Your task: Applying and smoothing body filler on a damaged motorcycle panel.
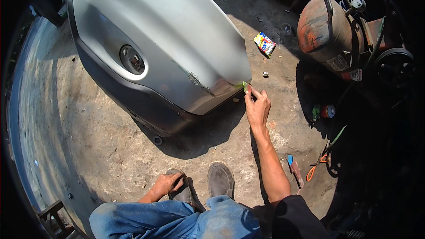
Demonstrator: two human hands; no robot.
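Note:
A silver-grey car bumper (pixel 177 26) stands on the ground before me. Its painted face has a chipped, scraped patch (pixel 195 79), and a greenish smear shows at the right-hand corner. My right hand (pixel 258 108) reaches to that corner, thumb and fingers closed on a small, flat green piece (pixel 246 86) that touches or nearly touches the bumper; I cannot tell its material. Down by my left shoe (pixel 179 194), my left hand (pixel 167 183) rests with curled fingers. What those fingers hold, if anything, is hidden.
An old air compressor (pixel 316 28) with a rusty tank stands at the right. A colourful packet (pixel 264 44) lies beyond the bumper's corner. Nearer are a red can (pixel 327 111), a blue-tipped scraper-like tool (pixel 295 170) and an orange cord loop (pixel 312 171). The bumper casts a dark shadow.

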